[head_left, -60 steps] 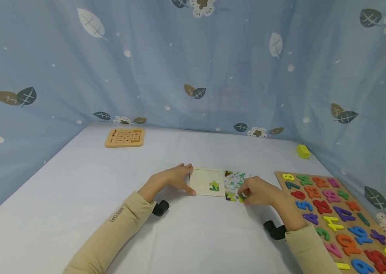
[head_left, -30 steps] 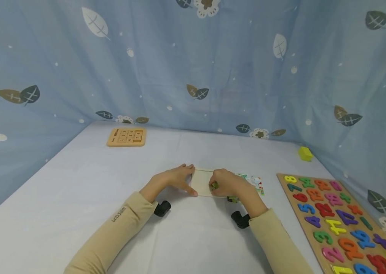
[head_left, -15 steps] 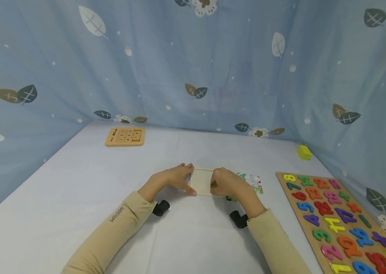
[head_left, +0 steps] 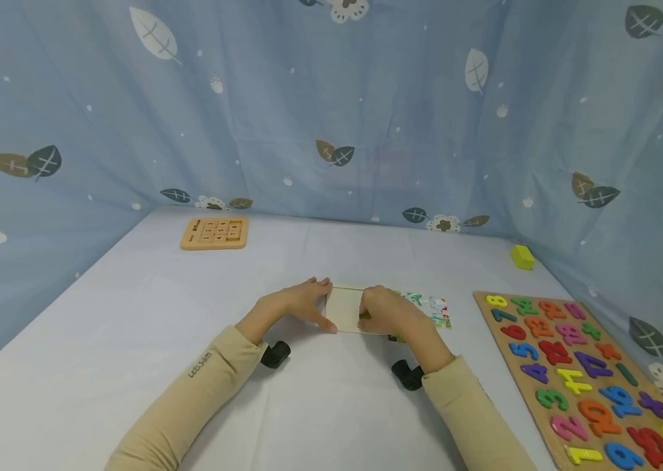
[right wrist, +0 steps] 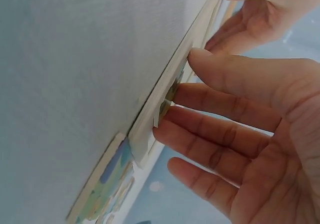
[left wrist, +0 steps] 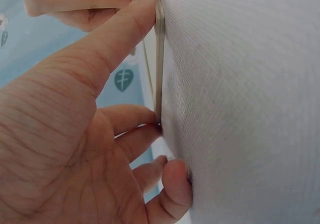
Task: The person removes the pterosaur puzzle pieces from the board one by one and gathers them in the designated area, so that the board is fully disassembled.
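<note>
A shallow wooden puzzle tray [head_left: 344, 311] lies flat on the white table. My left hand [head_left: 299, 305] holds its left side, thumb at the near corner and fingertips at the far corner; the left wrist view shows the thin tray edge [left wrist: 159, 74] between them. My right hand [head_left: 389, 311] is over the tray's right part, fingers bent down around a green jigsaw piece [right wrist: 170, 97]. In the right wrist view, the thumb touches the tray near its edge and the other fingertips meet the piece. The hand hides most of the pieces there.
Right of the tray lies a patch of colourful jigsaw pieces [head_left: 439, 310], partly behind the right wrist. A number board [head_left: 549, 379] covers the right side. A wooden sliding number puzzle [head_left: 214, 234] sits at the back left, a yellow block [head_left: 522, 256] at the back right.
My right hand has come left from the loose pieces onto the tray's right part, carrying a jigsaw piece, and has stayed there with small movements. The left hand has kept its place.
</note>
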A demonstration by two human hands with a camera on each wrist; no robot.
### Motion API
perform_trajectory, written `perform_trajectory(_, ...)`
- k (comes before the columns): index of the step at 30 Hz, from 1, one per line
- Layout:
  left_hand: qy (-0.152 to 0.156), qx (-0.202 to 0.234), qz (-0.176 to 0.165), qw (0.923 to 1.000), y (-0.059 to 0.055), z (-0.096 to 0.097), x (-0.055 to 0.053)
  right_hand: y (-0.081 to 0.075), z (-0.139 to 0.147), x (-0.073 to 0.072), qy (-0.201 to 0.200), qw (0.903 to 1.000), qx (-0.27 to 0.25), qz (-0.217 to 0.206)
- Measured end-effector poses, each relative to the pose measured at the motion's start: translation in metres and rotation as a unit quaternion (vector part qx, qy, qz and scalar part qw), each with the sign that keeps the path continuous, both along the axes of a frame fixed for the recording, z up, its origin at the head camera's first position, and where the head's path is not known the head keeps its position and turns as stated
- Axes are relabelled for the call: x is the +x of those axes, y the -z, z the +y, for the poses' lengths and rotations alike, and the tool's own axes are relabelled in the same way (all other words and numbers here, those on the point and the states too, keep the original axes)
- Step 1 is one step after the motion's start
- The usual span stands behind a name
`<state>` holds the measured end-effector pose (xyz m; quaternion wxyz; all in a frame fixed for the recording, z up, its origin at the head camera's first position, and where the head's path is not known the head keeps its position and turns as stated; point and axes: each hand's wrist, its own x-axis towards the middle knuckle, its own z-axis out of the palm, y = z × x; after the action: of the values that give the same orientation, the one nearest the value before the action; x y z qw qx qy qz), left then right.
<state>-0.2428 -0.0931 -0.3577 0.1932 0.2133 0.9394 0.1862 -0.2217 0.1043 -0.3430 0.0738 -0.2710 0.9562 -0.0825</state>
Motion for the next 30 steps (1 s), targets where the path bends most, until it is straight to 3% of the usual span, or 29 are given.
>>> perform_trajectory(5, 0.000, 0.009, -0.006, 0.9999, 0.002, -0.002, 0.000, 0.001, -0.001, 0.001, 0.002, 1.0000, -0.006, 0.003)
perform_trajectory(10, 0.002, 0.011, -0.002, 0.9999, 0.005, -0.001, -0.001, 0.003, 0.000, 0.002, -0.008, 0.9994, -0.005, 0.034)
perform_trajectory(22, 0.004, 0.007, 0.006, 1.0000, 0.001, 0.003, -0.003, -0.002, 0.007, 0.003, -0.023, 0.9979, -0.001, 0.060)
perform_trajectory(30, 0.003, -0.004, 0.006, 1.0000, 0.003, 0.001, -0.002, 0.000, 0.012, -0.004, -0.030, 0.9991, -0.031, 0.004)
